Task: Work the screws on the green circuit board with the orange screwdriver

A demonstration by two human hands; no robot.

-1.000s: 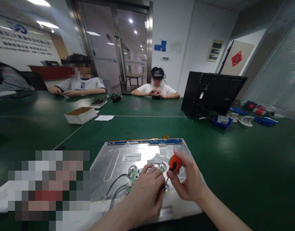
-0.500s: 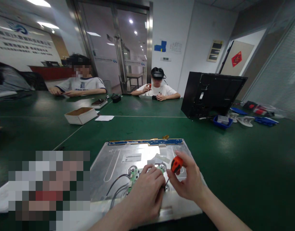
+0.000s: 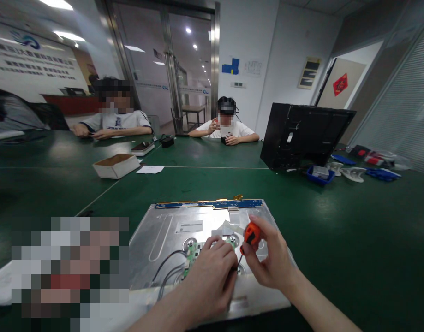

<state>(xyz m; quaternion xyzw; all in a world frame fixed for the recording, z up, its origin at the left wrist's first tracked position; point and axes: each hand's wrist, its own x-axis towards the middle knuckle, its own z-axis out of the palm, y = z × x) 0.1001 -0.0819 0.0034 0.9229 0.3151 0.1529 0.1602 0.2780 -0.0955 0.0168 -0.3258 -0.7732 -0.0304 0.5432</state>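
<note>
A silvery display panel (image 3: 166, 230) lies back side up before me, a blue circuit strip (image 3: 212, 204) along its far edge. My right hand (image 3: 272, 258) grips the orange and black handle of a screwdriver (image 3: 252, 234), thumb and fingers around it. The thin shaft slants down and left to the fingers of my left hand (image 3: 213, 267). That hand is curled over a green circuit board (image 3: 190, 260), covering much of it. Its fingertips and the screwdriver's tip are hidden, so what they pinch cannot be made out. Dark cables (image 3: 166, 265) run left from the board.
A black monitor (image 3: 305, 136) stands at the right, with a blue tray (image 3: 320, 175) by its base. A white open box (image 3: 116, 166) and paper (image 3: 150, 169) lie left of centre. Two people sit across the green table (image 3: 353, 240). A blurred-out patch covers the lower left.
The screwdriver handle has turned in my right hand and leans slightly more to the left. My left hand has stayed in place on the board.
</note>
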